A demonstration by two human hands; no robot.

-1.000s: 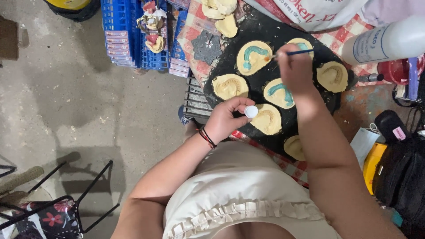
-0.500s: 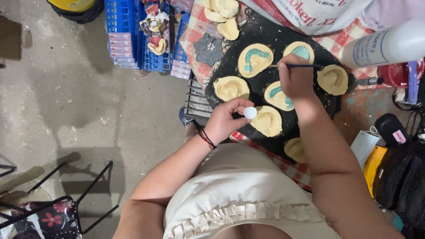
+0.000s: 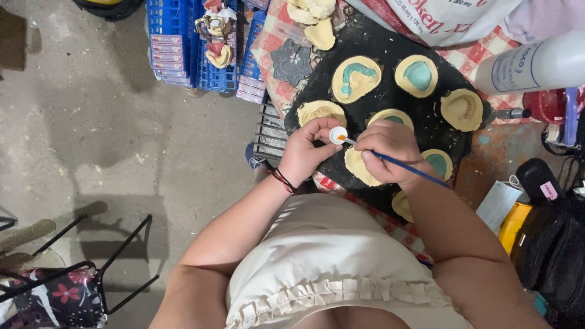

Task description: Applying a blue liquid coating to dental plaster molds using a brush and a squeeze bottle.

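Here a fine brush (image 3: 407, 168) is being loaded with paint: its tip is being dipped into a small white cap (image 3: 338, 134) that shows a dab of orange inside. The cap is being pinched between the thumb and fingertips of the left hand (image 3: 304, 149), which is closed around it just at the near edge of the round black tray (image 3: 372, 45). The brush is being gripped pencil-fashion in the curled right hand (image 3: 390, 149), over the near side of the same tray. On the tray, pale moulded pieces are being kept, several with teal centres, such as the one (image 3: 356, 78) at its far side; one plain piece (image 3: 463, 109) is lying at its right edge. The judgement is that the reloading step is being carried out, and that a steady, light placing of the tip on one small piece is being called for next, with the cap kept level beside the tray.
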